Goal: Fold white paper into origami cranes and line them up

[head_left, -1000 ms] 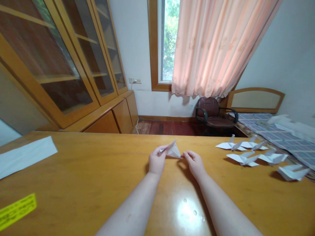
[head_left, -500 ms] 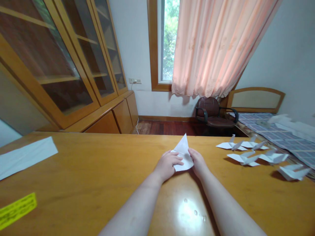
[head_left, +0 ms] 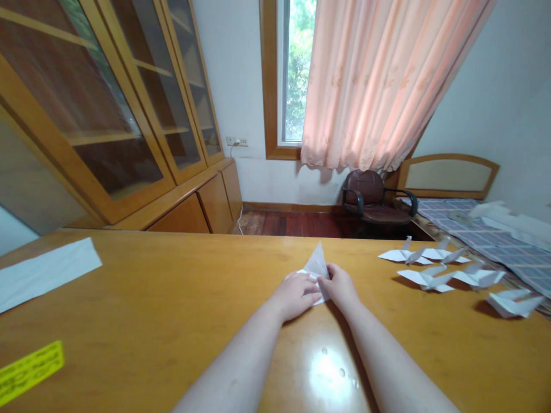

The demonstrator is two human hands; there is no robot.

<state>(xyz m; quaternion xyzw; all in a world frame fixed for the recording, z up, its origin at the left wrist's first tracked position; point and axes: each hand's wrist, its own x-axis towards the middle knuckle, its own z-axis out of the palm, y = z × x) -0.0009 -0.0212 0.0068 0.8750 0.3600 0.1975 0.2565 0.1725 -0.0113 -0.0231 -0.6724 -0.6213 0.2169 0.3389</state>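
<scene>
A white sheet of folded paper (head_left: 317,264) lies on the wooden desk in front of me, its pointed tip facing away. My left hand (head_left: 298,295) holds its left side down, fingers laid over the top. At the right edge, my right hand (head_left: 340,287) pinches the paper between thumb and fingers, close to the left fingertips. Both hands cover much of the lower part, so the folds there are partly hidden.
Several folded white paper birds (head_left: 426,278) stand at the desk's right side. A flat strip of white paper (head_left: 47,272) lies far left, above a yellow label (head_left: 32,370). Beyond the desk (head_left: 172,321) are a brown armchair (head_left: 372,195), a bed (head_left: 495,229) and a glass-fronted cabinet (head_left: 142,195).
My right hand has moved slightly left and inward over the paper, its thumb now on top. The paper's right side has been folded inward, and its tip sits a little lower and further left.
</scene>
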